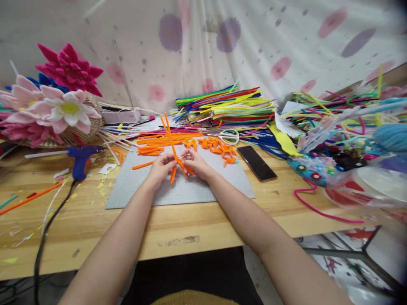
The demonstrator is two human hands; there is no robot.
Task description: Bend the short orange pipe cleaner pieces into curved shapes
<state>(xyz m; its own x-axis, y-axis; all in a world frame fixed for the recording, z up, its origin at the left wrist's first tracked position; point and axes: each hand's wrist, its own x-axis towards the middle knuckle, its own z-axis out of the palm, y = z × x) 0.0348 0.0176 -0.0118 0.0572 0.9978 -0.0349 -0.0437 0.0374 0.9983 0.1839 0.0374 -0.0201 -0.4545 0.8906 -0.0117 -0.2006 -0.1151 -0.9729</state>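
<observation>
Over the grey mat (127,192), my left hand (160,168) pinches orange pipe cleaners (169,135) that cross between both hands, with long ends pointing up and away. My right hand (194,163) is closed on the same orange pieces from the other side, its fingertips partly covering them. Behind the hands lie straight orange pipe cleaners (155,140) and a stack of shorter cut ones (149,151). Bent, wavy orange pieces (219,148) rest to the right of my right hand. A single orange length (142,165) sits just left of my left hand.
A blue glue gun (79,161) with a black cord lies left. A phone (257,163) and scissors (229,136) are right of the mat. Bundled coloured pipe cleaners (225,106) stand behind. Felt-like flowers (66,103) fill the back left; a clear-wrapped roll (369,186) sits right.
</observation>
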